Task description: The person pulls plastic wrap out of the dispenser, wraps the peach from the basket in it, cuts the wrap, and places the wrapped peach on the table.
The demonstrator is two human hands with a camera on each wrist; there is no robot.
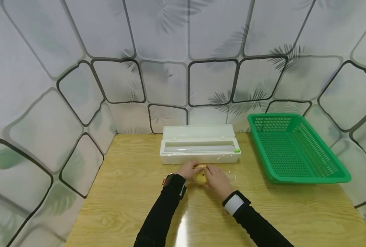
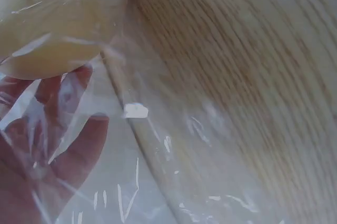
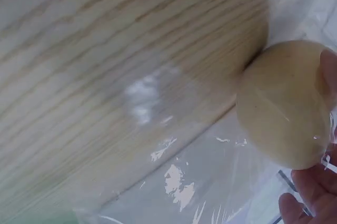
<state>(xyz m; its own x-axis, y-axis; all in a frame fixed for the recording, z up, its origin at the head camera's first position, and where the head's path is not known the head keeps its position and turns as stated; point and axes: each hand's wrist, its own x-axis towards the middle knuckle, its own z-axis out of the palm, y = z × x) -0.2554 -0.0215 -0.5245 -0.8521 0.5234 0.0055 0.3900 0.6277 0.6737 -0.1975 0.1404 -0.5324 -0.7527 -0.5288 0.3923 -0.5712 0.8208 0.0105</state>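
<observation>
A round yellow fruit [image 1: 200,177] with a dark spot lies on the wooden table between my two hands; its exact kind is unclear. Clear plastic wrap [image 3: 179,182] lies around and under it, creased and shiny. At the fruit's left and far side, my left hand [image 1: 187,170] holds it; in the left wrist view its fingers [image 2: 79,82] show through the film against the fruit. My right hand [image 1: 217,181] grips the fruit from the right, fingertips on its top. Fingers [image 3: 316,190] of that hand touch the fruit in the right wrist view.
Just beyond my hands stands a white wrap dispenser [image 1: 198,159], lid raised, with a film roll [image 1: 198,149] and a green slider [image 1: 237,151] inside. A green plastic basket [image 1: 306,179] sits at the right. Patterned cloth [image 1: 167,82] encloses the table.
</observation>
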